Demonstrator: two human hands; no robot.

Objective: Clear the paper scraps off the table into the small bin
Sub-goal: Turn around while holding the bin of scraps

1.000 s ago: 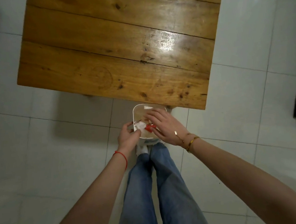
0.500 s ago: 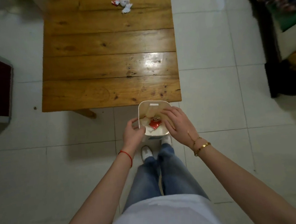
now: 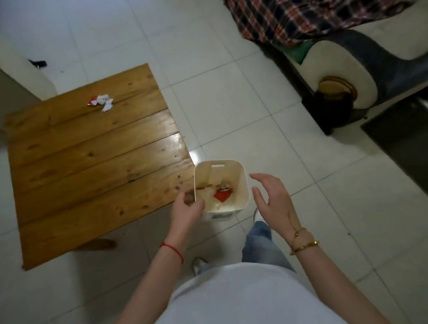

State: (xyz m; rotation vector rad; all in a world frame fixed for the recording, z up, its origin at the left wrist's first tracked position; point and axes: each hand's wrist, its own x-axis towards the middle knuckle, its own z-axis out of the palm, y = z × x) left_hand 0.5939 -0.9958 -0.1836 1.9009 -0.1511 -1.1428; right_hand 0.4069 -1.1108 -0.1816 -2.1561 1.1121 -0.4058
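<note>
While our left hand [image 3: 186, 211] curls its fingers loosely at the near-left rim of the small bin [image 3: 245, 185], gripping nothing we can make out, our right hand [image 3: 272, 198] hangs spread and empty just right of it. Paper scraps [image 3: 101, 102] lie on the table [image 3: 90, 160], well beyond both hands; more sit inside the bin.

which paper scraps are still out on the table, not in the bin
The red-and-white scraps near the wooden table's far edge; the other scraps already lie inside the small bin.
</note>
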